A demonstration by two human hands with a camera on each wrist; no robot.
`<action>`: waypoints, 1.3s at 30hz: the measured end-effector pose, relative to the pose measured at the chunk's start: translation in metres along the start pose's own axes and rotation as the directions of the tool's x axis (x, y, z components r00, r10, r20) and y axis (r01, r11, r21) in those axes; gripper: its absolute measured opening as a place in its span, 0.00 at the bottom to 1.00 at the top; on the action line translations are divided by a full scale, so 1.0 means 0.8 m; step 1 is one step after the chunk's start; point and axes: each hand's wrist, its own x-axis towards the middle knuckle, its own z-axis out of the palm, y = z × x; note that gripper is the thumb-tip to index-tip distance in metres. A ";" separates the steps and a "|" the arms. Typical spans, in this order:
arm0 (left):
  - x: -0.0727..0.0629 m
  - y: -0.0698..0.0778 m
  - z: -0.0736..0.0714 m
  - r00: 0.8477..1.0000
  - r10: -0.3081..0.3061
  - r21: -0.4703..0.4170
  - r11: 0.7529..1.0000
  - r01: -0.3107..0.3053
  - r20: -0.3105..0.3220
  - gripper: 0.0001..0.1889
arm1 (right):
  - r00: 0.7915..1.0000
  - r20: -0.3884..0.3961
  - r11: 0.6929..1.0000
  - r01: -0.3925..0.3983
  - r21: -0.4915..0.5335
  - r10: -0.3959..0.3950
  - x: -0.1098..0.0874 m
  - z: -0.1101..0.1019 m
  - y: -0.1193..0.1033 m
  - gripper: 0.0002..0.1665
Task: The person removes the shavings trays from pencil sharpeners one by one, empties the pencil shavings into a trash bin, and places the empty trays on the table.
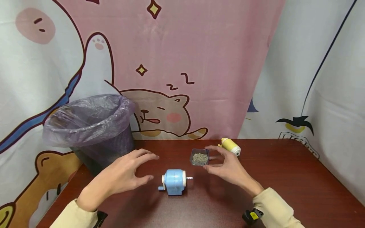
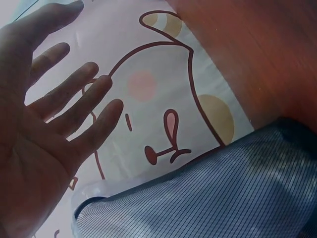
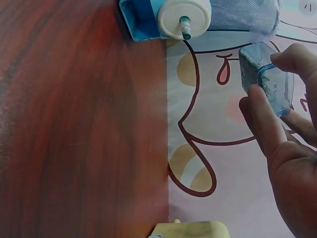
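Observation:
My right hand [image 1: 228,164] pinches a small clear shavings drawer [image 1: 200,157] by its side, thumb and fingers on its walls. Pale shavings lie inside, and the right wrist view shows the drawer [image 3: 267,77] tilted, with its bluish see-through plastic. Below and left of it, a blue crank pencil sharpener [image 1: 174,181] stands on the table. From its cream front a thin pencil [image 1: 189,178] sticks out to the right; the small crank is at the left. My left hand [image 1: 125,174] hovers left of the sharpener, its fingers apart and holding nothing.
A dark mesh waste bin [image 1: 114,148] lined with a purple bag [image 1: 88,136] stands at the back left. Behind my right hand lies a yellow and white cylindrical object [image 1: 231,146]. A printed cloth [image 1: 216,63] hangs along the back edge of the reddish-brown table [image 1: 285,171].

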 end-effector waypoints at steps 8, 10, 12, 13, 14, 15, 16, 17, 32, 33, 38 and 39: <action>0.001 -0.003 -0.022 0.996 0.032 0.043 0.999 -0.029 -0.081 0.27 | 1.000 -0.004 1.000 0.019 -0.005 -0.019 0.013 -0.001 -0.005 0.36; 0.002 -0.004 -0.028 0.991 0.049 0.056 0.998 -0.042 -0.125 0.26 | 1.000 0.000 1.000 0.016 0.004 -0.016 0.016 0.000 -0.006 0.37; 0.002 -0.006 -0.035 0.982 0.066 0.063 0.996 -0.056 -0.179 0.24 | 1.000 0.004 1.000 0.007 0.008 -0.007 0.019 0.001 -0.007 0.37; 0.003 -0.008 -0.039 0.974 0.079 0.065 0.996 -0.066 -0.213 0.24 | 1.000 0.004 1.000 0.005 0.008 -0.005 0.020 0.002 -0.007 0.37; 0.004 -0.010 -0.043 0.964 0.095 0.069 0.994 -0.081 -0.248 0.23 | 1.000 0.006 1.000 0.002 0.006 -0.002 0.021 0.002 -0.008 0.38; 0.004 -0.012 -0.048 0.952 0.112 0.072 0.993 -0.095 -0.286 0.22 | 1.000 0.007 1.000 -0.002 0.004 0.002 0.021 0.002 -0.009 0.38; 0.005 -0.015 -0.053 0.938 0.125 0.075 0.992 -0.106 -0.325 0.22 | 1.000 0.008 1.000 -0.006 0.003 0.006 0.021 0.003 -0.009 0.38; 0.005 -0.017 -0.058 0.922 0.137 0.074 0.990 -0.118 -0.363 0.21 | 1.000 0.009 1.000 -0.007 -0.001 0.007 0.022 0.003 -0.010 0.38; -0.027 -0.060 -0.111 0.781 0.003 0.103 0.992 0.078 -0.624 0.19 | 1.000 0.011 1.000 0.014 0.016 -0.015 0.027 0.004 -0.021 0.39; -0.029 -0.063 -0.111 0.773 -0.015 0.099 0.990 0.100 -0.635 0.20 | 1.000 0.010 1.000 0.016 0.019 -0.016 0.027 0.005 -0.022 0.38; -0.035 -0.082 -0.109 0.760 -0.069 0.116 0.975 0.187 -0.647 0.25 | 1.000 0.005 1.000 0.017 0.015 -0.017 0.028 0.007 -0.025 0.37; -0.035 -0.087 -0.107 0.763 -0.072 0.125 0.973 0.196 -0.643 0.27 | 1.000 0.003 1.000 0.018 0.008 -0.018 0.028 0.007 -0.025 0.37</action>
